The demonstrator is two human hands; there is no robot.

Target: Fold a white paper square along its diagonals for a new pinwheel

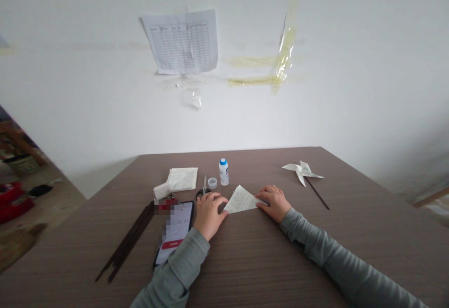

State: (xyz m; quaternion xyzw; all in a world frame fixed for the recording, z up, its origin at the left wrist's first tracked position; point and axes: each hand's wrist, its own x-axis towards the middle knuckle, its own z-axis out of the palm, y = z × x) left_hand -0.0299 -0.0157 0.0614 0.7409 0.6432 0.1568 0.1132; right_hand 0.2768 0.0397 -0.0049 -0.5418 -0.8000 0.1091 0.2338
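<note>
Brown table (252,261), one, laid with paper and small goods.
Dark sticks (128,240), bundle, at left; phone (177,231), lit screen, between sticks and left arm; pinwheel (300,173), lying at right. Left hand (210,215) and right hand (276,204): thumb and fingers seemingly pinching opposite corners of the paper triangle (242,200), table centre, near side of the bottle (223,174). Bottle: white, blue cap, upright. Scissors (203,191), just beyond left hand; clear cup (212,183), smallest. Possible faults: uneven pull, skewing or tearing the triangle; forward knock, tipping the bottle; stray left fingers, catching the scissors.
</note>
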